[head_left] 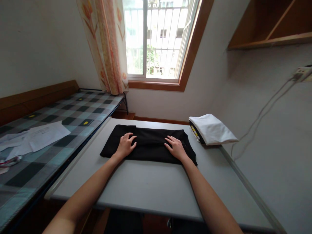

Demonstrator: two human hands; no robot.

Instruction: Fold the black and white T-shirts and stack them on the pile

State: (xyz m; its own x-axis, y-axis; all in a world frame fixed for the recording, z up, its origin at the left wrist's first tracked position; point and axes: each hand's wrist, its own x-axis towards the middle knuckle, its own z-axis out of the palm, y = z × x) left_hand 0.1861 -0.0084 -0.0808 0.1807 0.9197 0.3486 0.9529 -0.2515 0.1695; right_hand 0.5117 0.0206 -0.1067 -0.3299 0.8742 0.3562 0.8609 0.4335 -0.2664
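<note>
A black folded garment (pixel 148 146) lies flat across the far half of a grey table (pixel 146 185). My left hand (pixel 126 145) rests on the garment's left part, fingers spread and bent slightly, pressing the cloth. My right hand (pixel 175 147) lies flat on its right part with fingers stretched out. Neither hand holds anything.
A folded white cloth on a dark stack (pixel 211 129) sits at the table's far right corner by the wall. A bed with a checked cover (pixel 73 113) and loose papers (pixel 39 136) stands on the left. Behind are a window (pixel 158 39) and curtain (pixel 107 45). A cable (pixel 263 113) hangs on the right wall.
</note>
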